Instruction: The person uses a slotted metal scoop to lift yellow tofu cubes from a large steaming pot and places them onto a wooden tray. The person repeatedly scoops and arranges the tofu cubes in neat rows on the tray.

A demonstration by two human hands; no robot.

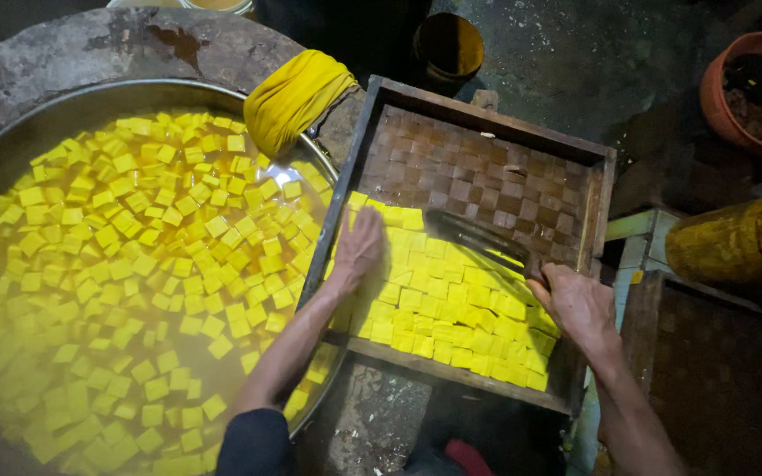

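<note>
You're mid-way through lining up the yellow tofu cubes (pixel 451 313) in the wooden tray (pixel 597 198), which sits across the rim of the big pan (pixel 11 132) full of floating cubes. Your left hand (pixel 359 247) lies flat, fingers spread, on the cubes' left edge. Your right hand (pixel 579 304) is wrapped round a dark flat scraper (pixel 478 236). Next I'd say nudge the rows tight; the woven far half is bare.

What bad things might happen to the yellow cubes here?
The wooden tray rests partly on the big pan's rim, so it might tip. The left hand pressing the yellow cubes could squash some. The long tool in the right hand might push cubes over the edge.
</note>
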